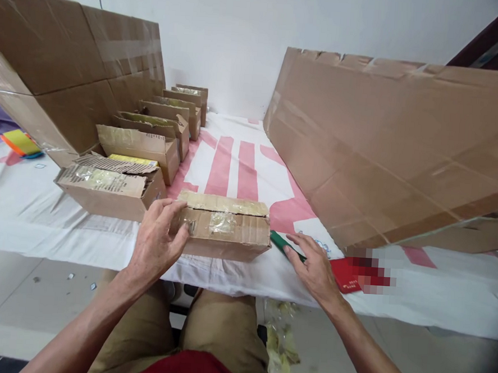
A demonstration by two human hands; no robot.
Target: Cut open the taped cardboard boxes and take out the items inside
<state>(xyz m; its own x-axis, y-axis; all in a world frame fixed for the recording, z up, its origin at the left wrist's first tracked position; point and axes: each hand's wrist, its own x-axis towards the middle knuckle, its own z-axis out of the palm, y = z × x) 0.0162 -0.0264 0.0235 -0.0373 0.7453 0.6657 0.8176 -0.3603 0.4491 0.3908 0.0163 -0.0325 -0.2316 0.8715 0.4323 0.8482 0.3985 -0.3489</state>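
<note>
A small taped cardboard box point(225, 225) lies on the white and red cloth point(233, 168) near the table's front edge. My left hand point(158, 242) grips the box's left end, fingers curled over its top and front. My right hand point(314, 265) rests on the cloth just right of the box, fingers stretched out over a green object point(282, 244) that pokes out from beside the box. Whether the fingers grasp the green object is unclear. A red booklet point(347, 273) lies right beside that hand.
A row of several open cardboard boxes point(118, 187) runs back along the left. Large flat cardboard sheets lean on the left point(62, 68) and right point(395, 145). Coloured items point(21, 143) lie at the far left. Scraps of tape point(279, 340) litter the floor below.
</note>
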